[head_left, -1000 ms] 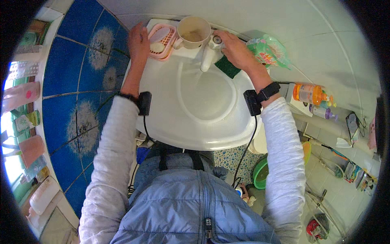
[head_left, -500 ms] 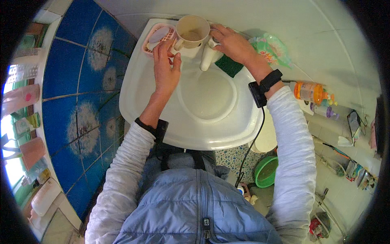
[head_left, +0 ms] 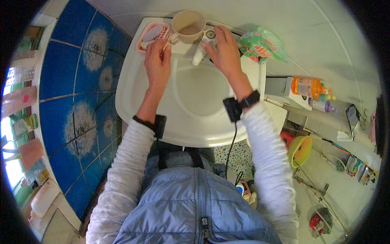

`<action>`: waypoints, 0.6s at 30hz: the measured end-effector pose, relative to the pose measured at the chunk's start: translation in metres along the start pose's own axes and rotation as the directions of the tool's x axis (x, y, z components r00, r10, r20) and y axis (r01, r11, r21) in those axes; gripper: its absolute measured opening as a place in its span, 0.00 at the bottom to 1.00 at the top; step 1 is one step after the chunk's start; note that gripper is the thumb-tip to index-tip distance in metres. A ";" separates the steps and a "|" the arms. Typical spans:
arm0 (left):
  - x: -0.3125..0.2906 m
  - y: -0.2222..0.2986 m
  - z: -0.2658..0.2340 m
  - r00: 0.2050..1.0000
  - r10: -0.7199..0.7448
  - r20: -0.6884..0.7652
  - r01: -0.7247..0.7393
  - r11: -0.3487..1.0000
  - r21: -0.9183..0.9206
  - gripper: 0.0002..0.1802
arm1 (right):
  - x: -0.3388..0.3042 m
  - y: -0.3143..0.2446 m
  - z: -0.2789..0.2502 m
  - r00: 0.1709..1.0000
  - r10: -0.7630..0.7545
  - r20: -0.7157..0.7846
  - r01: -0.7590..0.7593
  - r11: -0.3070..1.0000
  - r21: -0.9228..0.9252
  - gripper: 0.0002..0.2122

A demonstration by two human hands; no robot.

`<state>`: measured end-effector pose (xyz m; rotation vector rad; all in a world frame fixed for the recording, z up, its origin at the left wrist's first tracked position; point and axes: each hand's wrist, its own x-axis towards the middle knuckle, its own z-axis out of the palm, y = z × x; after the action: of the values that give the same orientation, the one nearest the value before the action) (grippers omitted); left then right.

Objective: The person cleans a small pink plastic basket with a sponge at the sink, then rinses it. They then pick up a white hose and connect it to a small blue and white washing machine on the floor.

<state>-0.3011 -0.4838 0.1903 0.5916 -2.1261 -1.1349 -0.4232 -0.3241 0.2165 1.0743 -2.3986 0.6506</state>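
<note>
A beige mug (head_left: 189, 25) stands on the back ledge of the white washbasin (head_left: 162, 128), its handle toward the front left. My left hand (head_left: 157, 63) is at the near edge of a pink soap dish (head_left: 142, 45), beside the mug handle; its fingers are loosely bent and apart, with nothing seen in them. A pale object lies in the dish. My right hand (head_left: 225, 53) is just right of the white faucet (head_left: 198, 56), thumb spread from the fingers and close to the spout; whether it touches cannot be told. That hand covers nearly all of the dark green scouring pad.
A green plastic packet (head_left: 264, 44) lies at the basin's back right. Pump bottles, one orange (head_left: 304, 86), stand along the right wall. A yellow-green basin (head_left: 300, 150) is lower right. Blue tiles (head_left: 57, 71) line the left wall, beside a shelf of toiletries.
My right hand has shifted left and slightly down, off the mug's right side, now covering most of the scouring pad. My left hand has drawn slightly left and toward me. My view has turned slightly.
</note>
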 end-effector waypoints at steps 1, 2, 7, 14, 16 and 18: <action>-0.017 -0.004 -0.001 0.993 -0.116 0.039 0.115 0.993 0.017 0.11 | -0.021 -0.002 -0.003 0.987 0.159 0.012 -0.159 0.976 0.151 0.14; -0.030 -0.011 0.001 0.976 -0.211 0.060 0.210 0.977 0.029 0.11 | -0.047 -0.005 -0.004 0.951 0.306 0.047 -0.306 0.905 0.297 0.10; -0.053 -0.034 0.053 0.718 -0.573 0.396 0.690 0.510 -0.513 0.18 | -0.160 -0.013 0.051 0.552 0.754 0.357 -0.797 0.351 0.491 0.09; -0.074 -0.022 0.084 0.686 -0.556 0.469 0.727 0.517 -0.452 0.21 | -0.203 0.009 0.082 0.371 0.929 0.000 -0.794 0.317 0.518 0.10; -0.080 -0.038 0.074 0.639 -0.635 0.434 0.767 0.489 -0.415 0.20 | -0.200 0.000 0.088 0.307 0.949 -0.068 -0.814 0.299 0.498 0.10; -0.092 -0.053 0.074 0.577 -0.693 0.433 0.804 0.388 -0.450 0.18 | -0.195 -0.012 0.096 0.008 0.910 0.414 -0.642 -0.313 0.700 0.10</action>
<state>-0.2866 -0.4111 0.0839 1.2352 -1.3800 -2.3503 -0.3140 -0.2748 0.0342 -1.0511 -2.0429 2.3462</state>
